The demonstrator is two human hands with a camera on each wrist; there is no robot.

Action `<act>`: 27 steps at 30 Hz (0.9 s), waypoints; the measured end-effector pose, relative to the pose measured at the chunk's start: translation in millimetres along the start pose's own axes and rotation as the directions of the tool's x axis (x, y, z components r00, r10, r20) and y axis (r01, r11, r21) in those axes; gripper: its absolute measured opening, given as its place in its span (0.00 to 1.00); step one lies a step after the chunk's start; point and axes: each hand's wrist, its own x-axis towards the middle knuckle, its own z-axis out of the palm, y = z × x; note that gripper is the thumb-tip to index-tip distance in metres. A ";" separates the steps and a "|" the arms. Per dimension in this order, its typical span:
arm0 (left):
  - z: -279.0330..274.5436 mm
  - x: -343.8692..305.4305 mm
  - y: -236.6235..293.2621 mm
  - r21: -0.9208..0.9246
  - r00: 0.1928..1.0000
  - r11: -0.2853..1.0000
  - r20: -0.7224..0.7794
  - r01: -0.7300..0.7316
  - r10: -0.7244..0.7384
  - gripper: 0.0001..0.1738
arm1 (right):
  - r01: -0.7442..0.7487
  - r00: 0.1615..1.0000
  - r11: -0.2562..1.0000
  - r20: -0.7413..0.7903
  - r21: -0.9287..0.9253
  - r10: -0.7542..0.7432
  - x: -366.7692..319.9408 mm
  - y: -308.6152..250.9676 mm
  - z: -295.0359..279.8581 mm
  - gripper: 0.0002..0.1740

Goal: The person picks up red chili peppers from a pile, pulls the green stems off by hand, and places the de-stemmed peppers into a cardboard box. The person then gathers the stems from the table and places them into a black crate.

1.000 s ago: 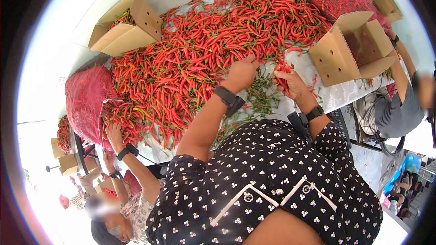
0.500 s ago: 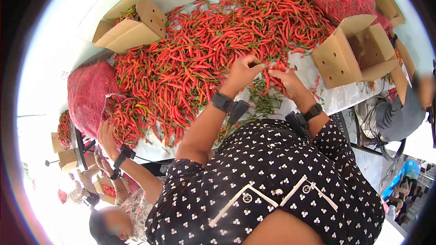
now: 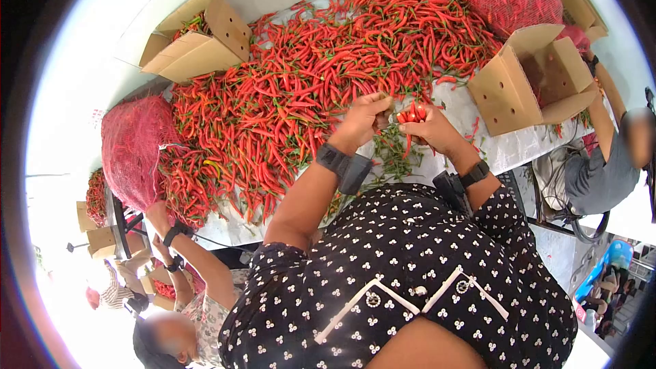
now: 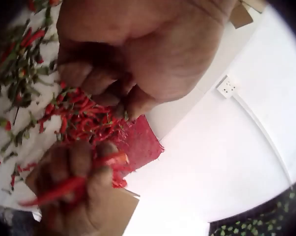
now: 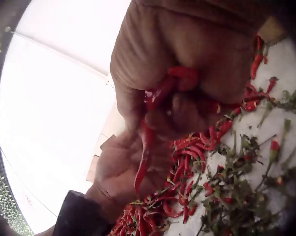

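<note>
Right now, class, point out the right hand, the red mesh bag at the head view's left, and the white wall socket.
Right hand [image 3: 437, 130]: head view, middle of the hand.
Red mesh bag [image 3: 135, 150]: head view, middle of its netting.
White wall socket [image 4: 227, 86]: left wrist view, its front face.

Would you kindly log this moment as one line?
Right hand: holds red chilies; left hand: curled, contents unclear; stems: on table; chili pile: beyond hands

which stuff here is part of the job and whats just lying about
Seems part of the job:
right hand, holding red chillies
left hand, close beside it
chilli heap
green stems
open cardboard box at right, perhaps

Seems unrelated:
white wall socket
blue object in the background
</note>
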 end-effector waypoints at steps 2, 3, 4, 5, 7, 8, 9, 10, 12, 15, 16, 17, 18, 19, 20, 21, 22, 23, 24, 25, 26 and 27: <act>-6.8 -2.3 2.6 0.102 0.999 0.995 -0.025 0.025 -0.022 0.11 | 0.005 1.000 1.000 -0.019 -0.029 -0.005 -4.1 -8.4 -0.8 0.11; -12.4 -3.3 4.5 0.202 0.998 0.978 -0.055 0.052 -0.041 0.12 | 0.062 0.995 0.997 -0.070 -0.037 -0.065 -6.0 -13.7 -4.3 0.11; -18.4 -4.5 5.9 0.202 0.998 0.978 -0.059 0.048 -0.037 0.12 | 0.119 0.985 0.992 -0.118 -0.047 -0.124 -8.8 -20.0 -7.9 0.11; -25.0 -4.8 7.0 0.591 0.998 0.807 -0.065 0.018 0.026 0.13 | 0.212 0.951 0.962 -0.192 -0.171 -0.244 -12.7 -29.9 -15.0 0.11; -40.5 -4.0 4.9 0.873 0.995 0.487 -0.047 0.000 0.083 0.13 | 0.326 0.814 0.883 -0.376 -0.336 -0.443 -29.7 -61.2 -22.7 0.11; -49.6 -2.4 1.5 0.949 0.954 0.310 -0.037 -0.059 0.297 0.14 | 0.355 0.707 0.854 -0.488 -0.381 -0.512 -42.2 -81.6 -24.3 0.10; -55.6 -2.3 1.2 0.990 0.871 0.114 0.012 -0.078 0.491 0.16 | 0.343 0.600 0.793 -0.532 -0.504 -0.598 -53.9 -98.3 -35.6 0.09; -45.0 -8.5 16.8 0.989 0.886 0.150 -0.072 0.003 0.457 0.14 | 0.325 0.462 0.716 -0.557 -0.618 -0.690 -61.5 -112.1 -47.3 0.10; -59.2 -2.5 14.3 0.990 0.852 -0.083 -0.059 0.118 0.520 0.13 | 0.105 0.300 0.669 -0.618 -0.736 -0.727 -78.8 -137.9 -70.4 0.15; -60.1 4.2 13.2 0.901 0.846 -0.326 -0.078 0.287 0.528 0.10 | -0.219 0.303 0.544 -0.587 -0.810 -0.751 -83.5 -150.0 -117.6 0.21; -62.1 7.5 9.4 0.881 0.851 -0.354 -0.097 0.315 0.516 0.10 | -0.348 0.360 0.374 -0.491 -0.860 -0.793 -82.1 -151.6 -126.9 0.23; -64.6 11.1 6.5 0.859 0.855 -0.381 -0.117 0.343 0.506 0.10 | -0.349 0.358 0.370 -0.488 -0.861 -0.796 -80.7 -145.7 -129.3 0.23; -64.0 10.4 6.5 0.860 0.853 -0.378 -0.116 0.342 0.508 0.10 | -0.417 0.325 0.255 -0.405 -0.872 -0.855 -77.0 -135.2 -130.3 0.24; -63.4 7.2 6.4 0.900 0.855 -0.332 -0.077 0.281 0.513 0.10 | -0.483 0.301 0.138 -0.312 -0.864 -0.901 -74.9 -130.9 -126.1 0.24; -62.7 4.2 5.7 0.933 0.855 -0.285 -0.042 0.218 0.518 0.11 | -0.301 0.256 0.242 -0.322 -0.923 -0.911 -71.7 -126.7 -118.0 0.22; -59.9 1.2 6.8 0.933 0.855 -0.282 -0.049 0.224 0.517 0.11 | -0.125 0.317 0.460 -0.475 -0.879 -0.821 -69.9 -125.4 -90.9 0.20; -55.2 -3.4 8.9 0.986 0.876 -0.087 -0.082 0.140 0.476 0.12 | 0.036 0.405 0.660 -0.593 -0.750 -0.696 -67.0 -123.7 -63.1 0.18; -51.6 -5.3 10.5 0.992 0.896 0.114 -0.100 0.056 0.434 0.13 | 0.071 0.536 0.627 -0.501 -0.776 -0.680 -59.7 -118.7 -47.2 0.16; -47.0 -7.7 6.2 0.984 0.886 0.178 -0.108 0.029 0.451 0.15 | 0.112 0.651 0.596 -0.394 -0.795 -0.649 -50.8 -106.7 -36.5 0.15; -40.2 -10.5 3.2 0.984 0.886 0.176 -0.107 0.029 0.452 0.15 | 0.178 0.803 0.789 -0.376 -0.589 -0.462 -27.3 -80.1 -35.1 0.14; -31.6 -14.1 1.6 0.973 0.885 0.231 -0.084 -0.027 0.459 0.14 | 0.203 0.857 0.830 -0.316 -0.519 -0.408 -13.7 -61.3 -25.0 0.14; -23.5 -17.1 0.2 0.954 0.881 0.287 -0.064 -0.083 0.468 0.14 | 0.219 0.902 0.867 -0.246 -0.447 -0.355 -1.4 -45.3 -14.9 0.14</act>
